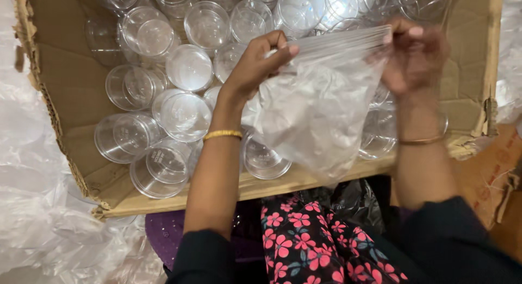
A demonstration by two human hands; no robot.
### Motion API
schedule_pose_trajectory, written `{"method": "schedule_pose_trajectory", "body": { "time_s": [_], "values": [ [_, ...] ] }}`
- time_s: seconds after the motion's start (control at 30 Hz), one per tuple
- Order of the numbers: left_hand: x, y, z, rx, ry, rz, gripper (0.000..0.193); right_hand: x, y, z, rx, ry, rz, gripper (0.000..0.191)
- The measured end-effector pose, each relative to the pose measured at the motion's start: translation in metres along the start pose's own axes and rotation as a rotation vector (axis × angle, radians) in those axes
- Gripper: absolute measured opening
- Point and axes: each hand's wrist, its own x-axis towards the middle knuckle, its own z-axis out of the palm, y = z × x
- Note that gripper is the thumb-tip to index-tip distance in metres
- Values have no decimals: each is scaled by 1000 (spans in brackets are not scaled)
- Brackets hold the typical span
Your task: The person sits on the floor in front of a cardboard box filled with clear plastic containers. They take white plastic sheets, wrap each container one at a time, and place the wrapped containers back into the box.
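- One clear plastic bag (321,107) is held up over the cardboard box (70,83), stretched between both hands; its top edge runs as a taut band of ridged lines from one hand to the other.
- The bag is thin, see-through and crumpled, hanging slack below that edge and sagging to a rounded bottom just above the box's near wall.
- The left hand (255,64) is pinched shut on the bag's top left corner, thumb pressed against the fingertips.
- The right hand (410,58) is blurred; its fingers are closed on the bag's top right corner.
- Each wrist bears one thin gold bangle (222,134), two in all.
- One open cardboard box, with torn, ragged rims, lies under the hands and holds many clear plastic cups (185,115), lying on their sides or mouth up. About twenty can be made out, though others are hidden behind the bag, so an exact count is not possible.
- Crumpled clear plastic sheeting (38,208) lies to the left of the box.
- Black fabric with pink flowers (304,240) covers the person's lap below the box.
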Motion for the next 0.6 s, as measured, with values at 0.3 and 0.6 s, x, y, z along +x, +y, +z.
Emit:
{"method": "schedule_pose_trajectory", "body": {
  "time_s": [0.3,0.6],
  "values": [
    [121,-113,36,799,532,134,31,74,18,-85,-1693,19,-107,14],
    [92,-60,66,599,440,215,28,9,1,-30,-1241,406,-387,6]
  ]
}}
